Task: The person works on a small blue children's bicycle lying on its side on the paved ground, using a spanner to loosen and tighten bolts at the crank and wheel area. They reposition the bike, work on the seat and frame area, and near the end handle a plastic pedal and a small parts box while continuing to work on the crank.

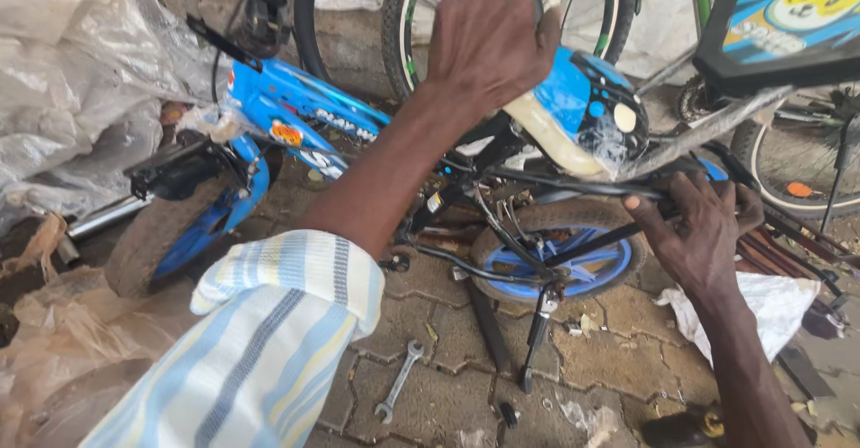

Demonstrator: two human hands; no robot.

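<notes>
Head view looked down on a small blue kids' bike lying on its side on the paving-block floor. Your left hand, arm in a striped sleeve, was clenched into a fist, fingers curled shut around the blue-and-cream saddle, gripping it at the nose end. Clear plastic wrap showed on the saddle's rear. Your right hand sat lower and to the right, fingers bent and closed over a dark bar of the rear frame, just above the rear wheel; thumb pointed left along the bar. Both hands were on the bike, well apart from each other.

Rear wheel had a blue rim w/ a dusty tyre; the front wheel lay to the left, also dusty. A kickstand hung below the rear hub.

A silver spanner lay on the floor near the sleeve, apart from both hands. A white rag lay under your right wrist. Plastic sheeting was bunched at the left. Other bike wheels stood behind, and a second bike w/ a printed panel stood top right.
</notes>
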